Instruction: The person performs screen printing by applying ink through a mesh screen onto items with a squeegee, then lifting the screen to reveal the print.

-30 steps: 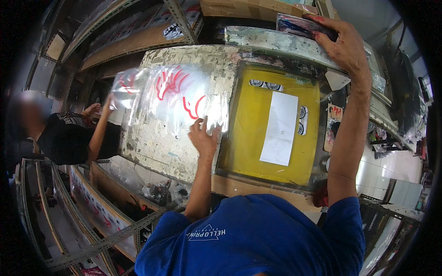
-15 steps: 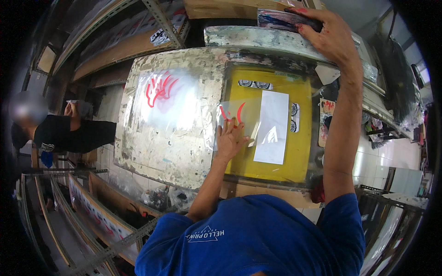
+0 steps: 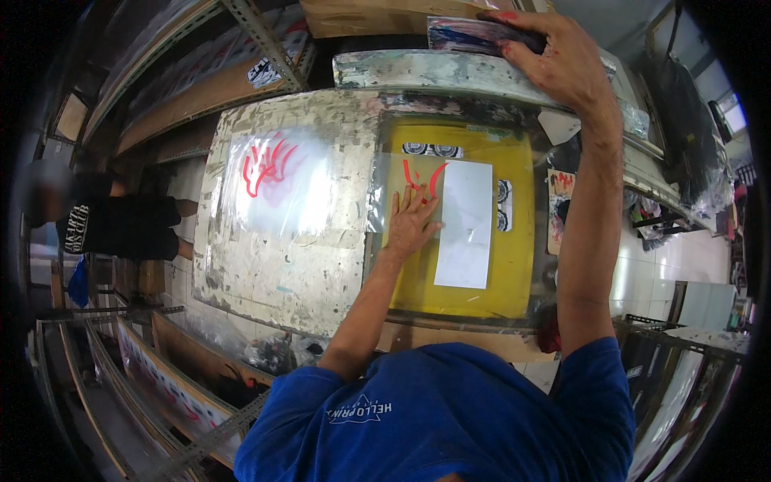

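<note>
My left hand [image 3: 415, 219] lies flat with fingers spread on a clear film [image 3: 384, 193] bearing red curved strokes. The film overlaps the left part of a yellow mesh screen [image 3: 510, 273] in a dark frame, and its right side meets a white paper strip [image 3: 466, 233]. At the far right, my right hand [image 3: 562, 60] grips an ink-smeared flat blade, seemingly a squeegee [image 3: 466, 34], thumb on its near face; the other fingers are partly hidden behind it. Left of the screen, a clear sheet with red flame-like strokes [image 3: 273, 173] lies on a worn pale board [image 3: 281, 277].
A paint-stained pale beam [image 3: 401, 71] runs along the far edge. Metal racks with boards [image 3: 177, 377] stand near left, and shelving [image 3: 185, 112] far left. Another person in dark clothes [image 3: 120, 225] is beyond the board. Plastic bags [image 3: 683, 189] hang at the right.
My left hand and the film have slid right and away, up to the paper strip. My right hand keeps its grip. The other person has turned and both arms' pose there differs.
</note>
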Action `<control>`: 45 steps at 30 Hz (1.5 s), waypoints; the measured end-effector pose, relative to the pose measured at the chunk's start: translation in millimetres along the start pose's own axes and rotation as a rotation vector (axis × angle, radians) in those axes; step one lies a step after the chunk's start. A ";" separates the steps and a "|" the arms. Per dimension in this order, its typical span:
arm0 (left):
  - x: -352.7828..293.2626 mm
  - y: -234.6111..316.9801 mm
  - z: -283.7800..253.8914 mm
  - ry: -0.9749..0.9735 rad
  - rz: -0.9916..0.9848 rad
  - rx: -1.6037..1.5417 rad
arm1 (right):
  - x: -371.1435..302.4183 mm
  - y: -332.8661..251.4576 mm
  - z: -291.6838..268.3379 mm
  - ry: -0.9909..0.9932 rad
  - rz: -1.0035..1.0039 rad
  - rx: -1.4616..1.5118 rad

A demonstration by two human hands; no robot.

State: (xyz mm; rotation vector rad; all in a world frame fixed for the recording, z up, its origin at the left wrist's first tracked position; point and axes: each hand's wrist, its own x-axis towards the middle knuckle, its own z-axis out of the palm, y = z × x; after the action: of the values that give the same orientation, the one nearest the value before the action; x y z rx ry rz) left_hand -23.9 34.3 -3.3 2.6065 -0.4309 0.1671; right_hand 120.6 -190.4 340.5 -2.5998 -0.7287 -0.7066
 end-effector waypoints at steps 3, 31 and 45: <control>4.8 8.1 5.9 -0.004 -0.013 0.009 | 10.0 -37.3 -35.3 -0.221 0.232 0.137; 0.9 71.5 -101.5 0.769 -0.087 -1.184 | -84.4 -46.0 14.3 0.120 -0.118 0.077; -124.7 25.9 -24.7 0.521 -0.341 -0.406 | -255.1 -64.8 136.3 -0.403 0.108 0.174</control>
State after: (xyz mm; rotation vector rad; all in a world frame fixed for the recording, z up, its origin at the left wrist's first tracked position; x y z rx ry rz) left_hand -151.0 58.7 5.6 2.0892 0.1522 0.5598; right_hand -55.1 -175.2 102.3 -2.6191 -0.7168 -0.0786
